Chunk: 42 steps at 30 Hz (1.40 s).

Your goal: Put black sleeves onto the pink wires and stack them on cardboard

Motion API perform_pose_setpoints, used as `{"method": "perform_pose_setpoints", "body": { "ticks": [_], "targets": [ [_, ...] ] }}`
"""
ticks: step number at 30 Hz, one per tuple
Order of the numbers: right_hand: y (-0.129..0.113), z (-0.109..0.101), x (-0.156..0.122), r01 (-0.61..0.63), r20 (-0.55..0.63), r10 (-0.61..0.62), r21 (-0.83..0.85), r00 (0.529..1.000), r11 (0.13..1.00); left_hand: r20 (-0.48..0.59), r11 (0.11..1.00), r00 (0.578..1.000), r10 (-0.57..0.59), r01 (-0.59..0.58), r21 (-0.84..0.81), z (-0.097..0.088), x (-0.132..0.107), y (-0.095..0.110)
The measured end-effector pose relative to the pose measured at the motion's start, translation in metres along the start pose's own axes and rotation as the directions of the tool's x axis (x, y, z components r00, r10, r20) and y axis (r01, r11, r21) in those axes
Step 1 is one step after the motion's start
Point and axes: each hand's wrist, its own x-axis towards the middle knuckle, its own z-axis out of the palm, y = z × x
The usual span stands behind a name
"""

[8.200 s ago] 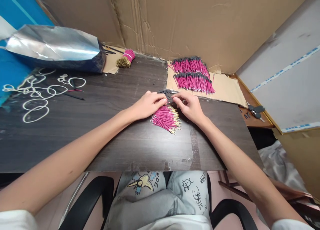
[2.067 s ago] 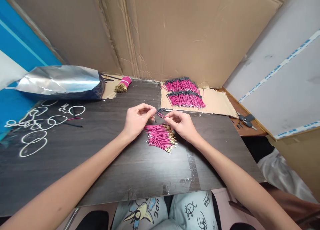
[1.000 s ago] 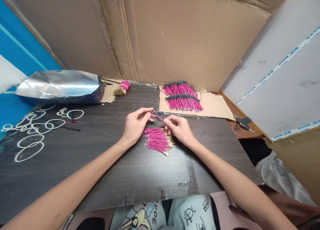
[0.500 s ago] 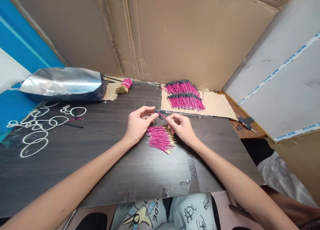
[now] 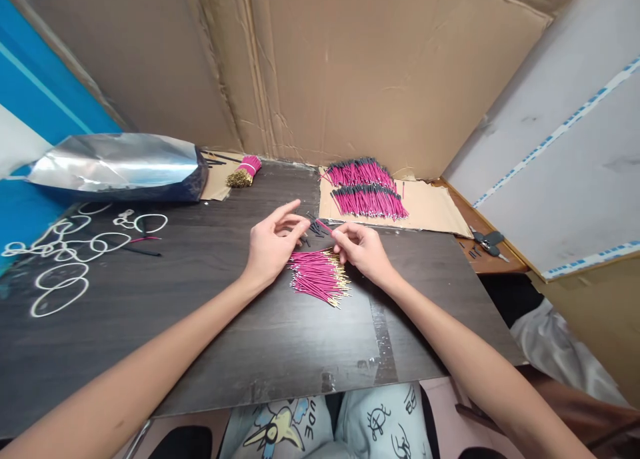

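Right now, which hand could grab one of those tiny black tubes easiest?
Probably the left hand: its fingers are open and its fingertips sit right beside the small black tubes. The right hand is pinching a pink wire.

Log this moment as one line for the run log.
left hand: open, fingers spread | right hand: pinching one thin magenta wire | loose pile of magenta gold-tipped wires: on dark wooden table

— Where does the loose pile of pink gold-tipped wires point(image 5: 319, 277) lie?

— Mid-tabletop on the dark wood-grain tabletop point(image 5: 200, 312), between the left hand point(image 5: 273, 246) and right hand point(image 5: 363, 249).

— And behind?

— The flat brown cardboard sheet point(image 5: 430, 209) at the far right edge carries two rows of black-capped pink wires point(image 5: 367, 189); the crinkled silver foil bag point(image 5: 115, 166) lies far left.
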Motion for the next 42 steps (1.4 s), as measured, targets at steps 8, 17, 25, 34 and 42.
{"method": "perform_pose_setpoints", "body": {
  "ticks": [8,17,25,34,42],
  "targets": [
    [-0.009,-0.074,0.014,-0.045,-0.495,-0.295,-0.565,0.817,0.824,0.001,1.0,1.0,0.027,-0.027,-0.013,-0.003,0.002,0.0],
    [0.019,-0.119,0.024,-0.401,-0.607,-0.323,-0.756,0.727,0.518,0.042,0.977,0.991,0.126,-0.131,0.168,-0.005,-0.004,0.01],
    [0.032,-0.119,0.03,-0.298,-0.533,-0.34,-0.782,0.775,0.547,0.104,0.916,0.974,0.2,-0.224,0.332,-0.003,-0.008,0.009],
    [0.036,-0.12,0.031,-0.267,-0.5,-0.321,-0.786,0.804,0.557,0.194,0.848,0.936,0.294,-0.349,0.399,-0.002,-0.009,0.004],
    [0.035,-0.121,0.032,-0.237,-0.478,-0.328,-0.792,0.815,0.563,0.268,0.781,0.905,0.332,-0.422,0.459,-0.002,-0.006,0.005]
  ]
}}
